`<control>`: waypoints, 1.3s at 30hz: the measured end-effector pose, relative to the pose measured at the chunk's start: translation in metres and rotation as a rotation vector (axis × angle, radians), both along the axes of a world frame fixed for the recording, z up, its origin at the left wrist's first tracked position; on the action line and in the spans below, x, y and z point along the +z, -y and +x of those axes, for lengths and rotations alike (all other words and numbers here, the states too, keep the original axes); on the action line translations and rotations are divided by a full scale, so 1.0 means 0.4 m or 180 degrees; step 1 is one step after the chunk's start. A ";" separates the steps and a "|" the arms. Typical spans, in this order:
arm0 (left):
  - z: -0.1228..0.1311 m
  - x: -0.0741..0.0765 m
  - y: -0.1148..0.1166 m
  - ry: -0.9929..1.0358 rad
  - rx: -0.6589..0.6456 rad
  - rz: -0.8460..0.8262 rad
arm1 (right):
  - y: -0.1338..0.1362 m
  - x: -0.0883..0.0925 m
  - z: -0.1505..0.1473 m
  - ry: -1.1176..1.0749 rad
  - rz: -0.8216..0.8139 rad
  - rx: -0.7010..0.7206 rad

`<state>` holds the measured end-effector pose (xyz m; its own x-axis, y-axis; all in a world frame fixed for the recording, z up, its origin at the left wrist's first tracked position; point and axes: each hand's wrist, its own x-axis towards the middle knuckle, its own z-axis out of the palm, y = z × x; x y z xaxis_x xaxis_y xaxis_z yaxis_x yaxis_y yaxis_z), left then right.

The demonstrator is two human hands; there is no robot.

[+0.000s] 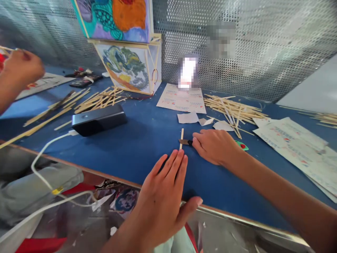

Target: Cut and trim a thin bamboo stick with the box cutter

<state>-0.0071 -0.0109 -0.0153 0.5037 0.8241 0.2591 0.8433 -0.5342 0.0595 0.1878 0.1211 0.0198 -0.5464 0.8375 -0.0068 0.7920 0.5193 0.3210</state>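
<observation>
While both hands work at one stick, the blue table (147, 140) holds the following.

Left hand (163, 200): flat and open, fingers spread, fingertips (181, 156) pressing the near end of the stick; it grasps nothing.
Right hand (214, 146): closed around a small knife (185, 142), its blade laid across the stick.
Stick (181, 137): one, thin and pale, lying lengthwise on the table between the two hands.
Stick piles: two, one far right (231, 109), one far left (97, 100).
Black box (98, 119): one, with a white cable (44, 147).
Painted lanterns (126, 42): two, stacked at the back.
Another person's hand (21, 70): one, far left.
</observation>
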 end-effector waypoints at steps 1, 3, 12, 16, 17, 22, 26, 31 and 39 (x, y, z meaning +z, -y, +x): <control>0.000 -0.001 0.001 0.0027 -0.0004 0.0002 | 0.000 0.001 -0.004 0.0023 0.0007 -0.0021; 0.001 -0.003 0.004 0.0077 0.0000 -0.0016 | -0.001 0.000 -0.010 0.0059 0.0020 -0.0081; 0.013 -0.003 0.011 0.0215 0.0103 -0.0251 | 0.015 0.000 -0.035 -0.0040 0.0053 -0.0551; 0.019 0.003 0.018 0.0276 0.0188 -0.0342 | 0.028 0.002 -0.047 -0.0155 0.0074 -0.0747; 0.021 0.005 0.019 0.0280 0.0202 -0.0374 | 0.031 0.001 -0.049 -0.0183 0.0088 -0.0803; 0.027 0.010 0.016 0.0260 0.0242 -0.0476 | 0.044 -0.008 -0.054 -0.0284 0.0156 -0.1084; 0.032 0.008 0.018 0.0288 0.0262 -0.0446 | 0.043 -0.008 -0.048 -0.0309 0.0180 -0.1041; 0.032 0.004 0.020 0.0316 0.0280 -0.0445 | 0.005 0.000 -0.028 -0.0232 0.0080 -0.0766; 0.030 0.016 0.017 0.0392 0.0240 -0.0503 | -0.064 0.004 -0.002 -0.0080 -0.0039 -0.0404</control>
